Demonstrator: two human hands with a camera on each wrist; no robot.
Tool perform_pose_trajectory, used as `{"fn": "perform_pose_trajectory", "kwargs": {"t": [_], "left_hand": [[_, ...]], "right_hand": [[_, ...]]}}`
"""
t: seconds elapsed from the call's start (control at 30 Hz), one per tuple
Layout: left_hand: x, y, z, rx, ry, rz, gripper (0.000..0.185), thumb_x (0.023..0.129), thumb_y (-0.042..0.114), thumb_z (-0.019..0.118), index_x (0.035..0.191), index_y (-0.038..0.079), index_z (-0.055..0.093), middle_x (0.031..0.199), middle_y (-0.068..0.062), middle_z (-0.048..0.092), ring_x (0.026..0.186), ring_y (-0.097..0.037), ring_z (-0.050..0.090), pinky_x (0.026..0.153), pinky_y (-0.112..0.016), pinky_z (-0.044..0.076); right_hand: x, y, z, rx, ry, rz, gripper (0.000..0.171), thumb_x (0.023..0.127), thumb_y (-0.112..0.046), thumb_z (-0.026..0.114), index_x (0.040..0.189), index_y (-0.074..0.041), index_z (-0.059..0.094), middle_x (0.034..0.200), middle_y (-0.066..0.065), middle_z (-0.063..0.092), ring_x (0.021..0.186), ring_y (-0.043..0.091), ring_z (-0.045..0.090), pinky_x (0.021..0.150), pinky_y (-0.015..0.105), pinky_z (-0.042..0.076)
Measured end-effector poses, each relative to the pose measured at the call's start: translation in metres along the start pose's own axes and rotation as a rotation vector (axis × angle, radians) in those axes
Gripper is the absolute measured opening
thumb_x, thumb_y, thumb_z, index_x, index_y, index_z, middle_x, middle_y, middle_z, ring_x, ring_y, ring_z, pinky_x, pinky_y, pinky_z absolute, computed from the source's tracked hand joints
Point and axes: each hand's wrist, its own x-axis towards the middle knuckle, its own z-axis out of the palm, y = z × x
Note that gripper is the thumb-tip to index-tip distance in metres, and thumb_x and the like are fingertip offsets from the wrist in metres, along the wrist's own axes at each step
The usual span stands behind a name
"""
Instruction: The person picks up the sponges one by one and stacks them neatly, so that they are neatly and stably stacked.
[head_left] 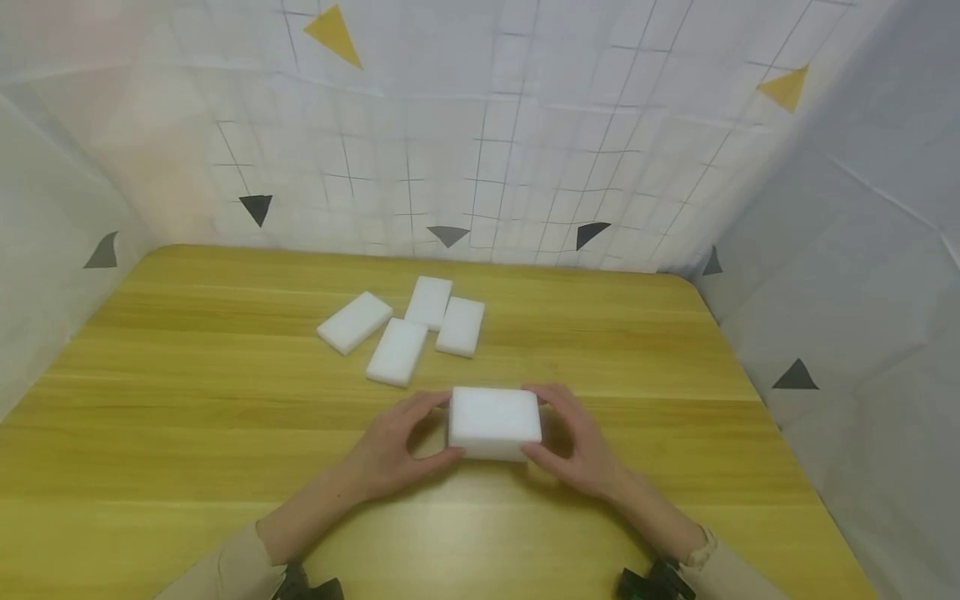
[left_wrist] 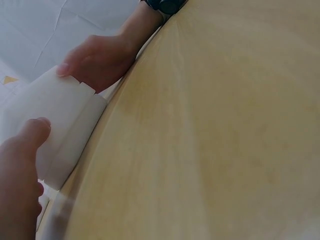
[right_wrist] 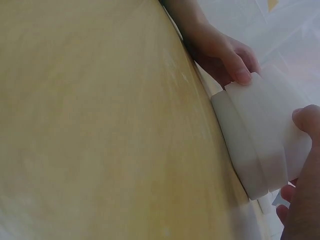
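My left hand and right hand pinch a stack of white rectangular foam sponge blocks, thumbs on the near face and fingers on the far one. It rests on the yellow wooden table, near centre. The wrist views show stepped edges; squaring them calls for even, light pressure. Four loose white foam blocks lie beyond.

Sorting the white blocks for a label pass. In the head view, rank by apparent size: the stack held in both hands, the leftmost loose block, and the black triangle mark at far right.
1. Held stack, though nearest the camera.
2. Leftmost loose block.
3. Black triangle mark.
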Motion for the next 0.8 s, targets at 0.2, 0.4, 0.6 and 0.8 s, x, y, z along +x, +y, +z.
{"fn": "perform_pose_trajectory", "kwargs": {"t": [0.2,0.4,0.6,0.8], "left_hand": [[-0.001,0.0,0.0,-0.037,0.0,-0.028,0.071,0.081,0.037,0.083,0.142,0.017,0.053,0.13,0.002,0.064,0.122,-0.019,0.06,0.105,-0.041,0.05],[-0.002,-0.001,-0.002,-0.175,0.029,-0.143,0.048,0.093,0.023,0.07,0.138,0.014,0.056,0.133,-0.002,0.064,0.123,-0.021,0.06,0.108,-0.042,0.047],[0.002,-0.001,0.0,-0.143,0.063,-0.248,0.036,0.1,0.018,0.058,0.135,0.009,0.058,0.132,-0.003,0.065,0.123,-0.02,0.061,0.108,-0.043,0.047],[0.01,-0.005,0.005,0.044,0.149,-0.258,0.036,0.094,0.004,0.062,0.13,0.004,0.061,0.126,-0.007,0.069,0.12,-0.024,0.063,0.106,-0.041,0.049]], "right_hand": [[-0.001,-0.001,0.0,0.0,-0.014,0.027,0.067,0.08,-0.017,0.079,0.141,-0.011,0.052,0.132,0.005,0.06,0.114,0.018,0.056,0.101,0.029,0.045],[-0.001,-0.001,0.0,0.004,-0.03,0.048,0.068,0.08,-0.016,0.08,0.141,-0.013,0.052,0.131,0.004,0.06,0.114,0.017,0.057,0.101,0.029,0.046],[-0.001,-0.001,0.0,0.012,-0.031,0.071,0.068,0.078,-0.013,0.081,0.14,-0.014,0.053,0.131,0.004,0.06,0.115,0.017,0.056,0.102,0.026,0.045],[0.001,-0.004,0.0,0.022,-0.037,0.075,0.068,0.078,-0.012,0.08,0.14,-0.014,0.053,0.131,0.004,0.06,0.116,0.018,0.056,0.102,0.026,0.045]]}}
